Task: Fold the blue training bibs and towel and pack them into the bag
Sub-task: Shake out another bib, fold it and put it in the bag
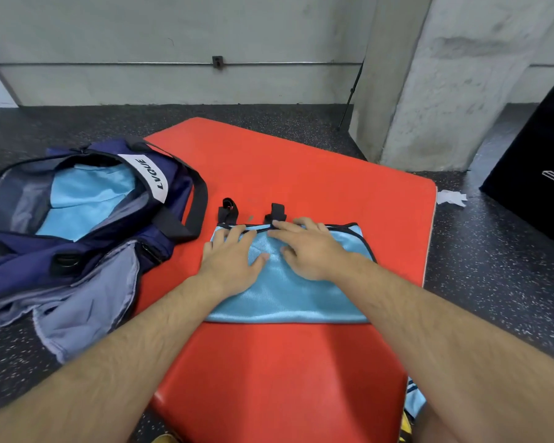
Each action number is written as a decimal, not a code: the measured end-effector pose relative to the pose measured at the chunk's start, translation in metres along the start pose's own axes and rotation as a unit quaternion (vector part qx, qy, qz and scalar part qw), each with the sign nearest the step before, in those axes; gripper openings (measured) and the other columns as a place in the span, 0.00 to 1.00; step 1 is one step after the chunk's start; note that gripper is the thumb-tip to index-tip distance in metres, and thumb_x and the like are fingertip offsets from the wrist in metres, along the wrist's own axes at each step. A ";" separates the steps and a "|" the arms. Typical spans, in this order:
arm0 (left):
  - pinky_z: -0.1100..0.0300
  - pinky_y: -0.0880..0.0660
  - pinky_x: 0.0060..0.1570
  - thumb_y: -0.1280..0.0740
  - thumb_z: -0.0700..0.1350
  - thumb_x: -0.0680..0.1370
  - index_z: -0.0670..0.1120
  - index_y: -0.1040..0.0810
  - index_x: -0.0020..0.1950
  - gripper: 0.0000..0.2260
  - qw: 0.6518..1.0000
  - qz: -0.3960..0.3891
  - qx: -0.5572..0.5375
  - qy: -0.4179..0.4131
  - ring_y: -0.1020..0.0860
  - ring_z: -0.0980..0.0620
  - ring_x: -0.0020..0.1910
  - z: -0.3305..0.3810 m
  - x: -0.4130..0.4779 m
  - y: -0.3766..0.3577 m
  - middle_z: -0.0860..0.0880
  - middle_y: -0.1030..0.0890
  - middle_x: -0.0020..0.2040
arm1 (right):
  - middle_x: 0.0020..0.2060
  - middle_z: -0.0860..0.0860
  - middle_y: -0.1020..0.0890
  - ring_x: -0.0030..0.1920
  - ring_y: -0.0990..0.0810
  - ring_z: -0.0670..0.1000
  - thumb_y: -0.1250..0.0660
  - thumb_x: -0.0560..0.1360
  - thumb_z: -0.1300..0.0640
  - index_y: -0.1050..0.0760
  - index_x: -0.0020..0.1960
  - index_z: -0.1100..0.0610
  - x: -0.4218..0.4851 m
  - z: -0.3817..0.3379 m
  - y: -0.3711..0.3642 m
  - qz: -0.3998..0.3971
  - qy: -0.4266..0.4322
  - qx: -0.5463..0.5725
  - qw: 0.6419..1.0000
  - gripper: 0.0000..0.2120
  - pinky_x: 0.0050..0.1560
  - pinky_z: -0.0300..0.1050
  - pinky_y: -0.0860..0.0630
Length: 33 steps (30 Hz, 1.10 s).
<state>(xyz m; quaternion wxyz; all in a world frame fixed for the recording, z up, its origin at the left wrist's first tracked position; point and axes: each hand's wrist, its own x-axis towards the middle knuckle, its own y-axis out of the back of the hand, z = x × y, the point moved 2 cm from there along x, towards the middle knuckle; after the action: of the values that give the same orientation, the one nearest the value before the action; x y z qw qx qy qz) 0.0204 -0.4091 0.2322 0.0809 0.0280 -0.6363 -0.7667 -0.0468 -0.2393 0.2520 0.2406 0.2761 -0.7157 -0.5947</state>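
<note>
The folded light-blue training bib (288, 298) was laid flat on the red mat (301, 174), its long axis running left to right and its black-trimmed edge turned to the far side. Both hands were pressed on its far half. The left hand (234, 260) was spread flat near the bib's left end, and the right hand (311, 251) lay flat just beside it, toward the middle, with fingertips at the far hem. Nothing was gripped by either hand; the fingers were straight and splayed. Two black straps (227, 212) were seen at the far edge, on the mat.

The open navy duffel bag (179, 177) was set to the left of the bib and a little farther off, with light-blue fabric (87, 193) already lodged inside. The left hand was therefore the nearer to the bag. It may be judged that the bib was being smoothed, and that any transfer would be made leftward, past the bib's short left end. A grey-blue cloth (87, 302) was spread at the bag's near side; whether it was the towel could not be told.
</note>
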 end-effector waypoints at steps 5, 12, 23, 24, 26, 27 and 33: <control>0.48 0.44 0.72 0.48 0.66 0.80 0.56 0.43 0.79 0.29 1.000 -0.017 0.007 -0.014 0.47 0.48 0.77 -0.005 0.000 -0.004 0.54 0.46 0.80 | 0.80 0.44 0.47 0.75 0.43 0.55 0.53 0.84 0.43 0.48 0.79 0.37 0.003 0.005 0.000 -0.051 -0.052 -0.045 0.996 0.24 0.73 0.53 0.47; 0.47 0.40 0.69 0.37 0.61 0.79 0.50 0.27 0.71 0.24 0.995 0.086 0.026 -0.045 0.37 0.41 0.72 -0.008 0.018 0.002 0.43 0.37 0.74 | 0.70 0.56 0.34 0.68 0.35 0.59 0.50 0.82 0.40 0.43 0.78 0.50 -0.008 -0.014 0.009 -0.053 -0.150 -0.126 0.979 0.27 0.64 0.53 0.35; 0.51 0.43 0.74 0.39 0.53 0.81 0.54 0.30 0.74 0.20 0.991 0.012 -0.080 -0.109 0.39 0.50 0.77 0.013 0.031 -0.006 0.52 0.32 0.76 | 0.65 0.54 0.29 0.65 0.33 0.56 0.41 0.78 0.47 0.27 0.67 0.53 -0.024 -0.024 0.033 -0.036 -0.180 -0.265 0.946 0.20 0.59 0.51 0.34; 0.51 0.45 0.76 0.38 0.50 0.81 0.53 0.30 0.74 0.20 0.990 0.009 -0.088 -0.108 0.41 0.49 0.78 0.014 0.032 -0.006 0.52 0.33 0.76 | 0.66 0.55 0.30 0.67 0.34 0.57 0.41 0.78 0.49 0.28 0.67 0.54 -0.020 -0.023 0.032 -0.006 -0.140 -0.250 0.958 0.20 0.62 0.51 0.35; 0.48 0.49 0.77 0.40 0.48 0.82 0.53 0.32 0.76 0.21 0.992 -0.006 -0.099 -0.081 0.46 0.45 0.80 0.019 0.034 -0.005 0.52 0.37 0.78 | 0.70 0.56 0.32 0.73 0.38 0.59 0.42 0.78 0.53 0.31 0.70 0.57 -0.011 -0.022 0.022 0.033 -0.058 -0.169 0.983 0.21 0.69 0.52 0.39; 0.46 0.52 0.77 0.42 0.49 0.82 0.53 0.35 0.77 0.22 0.993 -0.015 -0.097 -0.060 0.48 0.43 0.80 0.021 0.035 -0.006 0.52 0.40 0.80 | 0.74 0.56 0.34 0.77 0.43 0.59 0.44 0.79 0.54 0.34 0.74 0.56 -0.006 -0.021 0.014 0.037 -0.034 -0.121 0.991 0.23 0.73 0.53 0.44; 0.47 0.62 0.78 0.54 0.61 0.83 0.55 0.52 0.82 0.27 0.999 -0.046 -0.018 0.012 0.61 0.43 0.80 0.017 0.036 -0.022 0.54 0.56 0.82 | 0.81 0.48 0.53 0.80 0.59 0.49 0.58 0.84 0.41 0.52 0.82 0.49 0.012 0.015 -0.016 -0.024 -0.096 -0.046 0.994 0.28 0.79 0.54 0.61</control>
<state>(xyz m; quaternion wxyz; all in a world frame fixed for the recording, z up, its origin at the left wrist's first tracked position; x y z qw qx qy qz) -0.0194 -0.3940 0.2161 0.0532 0.0650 -0.6193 -0.7806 -0.0646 -0.2389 0.2342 0.1692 0.2237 -0.7008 -0.6559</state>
